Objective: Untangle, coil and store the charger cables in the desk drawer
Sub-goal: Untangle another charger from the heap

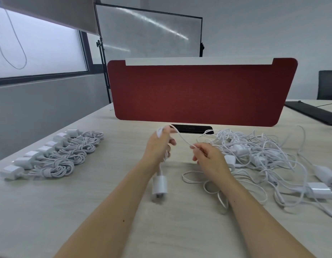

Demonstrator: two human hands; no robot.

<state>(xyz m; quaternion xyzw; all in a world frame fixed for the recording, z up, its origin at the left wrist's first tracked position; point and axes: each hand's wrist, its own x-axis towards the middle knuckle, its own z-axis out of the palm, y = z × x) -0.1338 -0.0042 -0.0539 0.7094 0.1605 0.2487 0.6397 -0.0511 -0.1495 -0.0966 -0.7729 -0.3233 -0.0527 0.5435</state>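
From the head view we see the left hand (158, 146) raised over the desk (77, 211), its fingers curled round a white cable (182, 137) looped over them, the plug (160, 187) dangling below. The right hand (208, 157) pinches the same cable between thumb and forefinger. Tangled chargers (258, 151) lie just right of it; a row of coiled chargers (55, 157) lies well to the left.

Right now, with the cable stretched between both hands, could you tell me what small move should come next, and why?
Probably wind one more loop round the left hand, the right hand feeding cable. A turn already sits on its fingers, the plug hangs below, and loose slack lies on the desk by the right forearm.
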